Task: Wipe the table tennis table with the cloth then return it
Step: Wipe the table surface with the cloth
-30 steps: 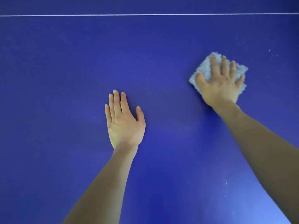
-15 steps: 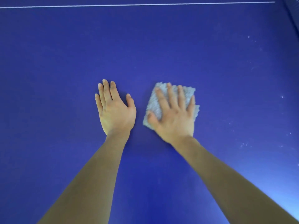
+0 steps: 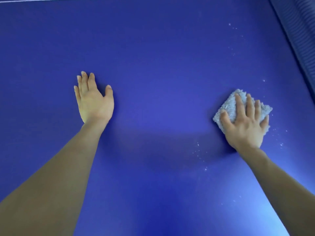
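The left hand [image 3: 94, 101] lies flat on the blue table tennis table [image 3: 162, 65] at the left. Its fingers are straight and close together, the thumb is out, and it holds nothing. It looks to be serving as a brace, and it should bear only light weight so the body can lean across without smearing the top.

Right of centre and nearer the person, a scatter of white specks [image 3: 198, 150] lies on the surface. More specks are dotted near and far along the right side.

The cloth [image 3: 228, 104], a pale fluffy folded pad, sits on the table at the right, well apart from the bracing hand. The right hand [image 3: 245, 126] presses down on it with straight, spread fingers, the thumb at the cloth's left edge. The far corner and the left strip of the cloth show beyond the fingers.

The step in hand appears to be the wiping stroke itself. To do it well:

- Press evenly through the whole palm so the pad stays flat and does not bunch.
- Overlap each pass.
- Sweep the specks one way towards an edge, not back and forth.
- Fold to a fresh face if the cloth sheds.

A dark ribbed band [image 3: 300, 31] runs along the far right. I cannot tell whether it is the net or something else.
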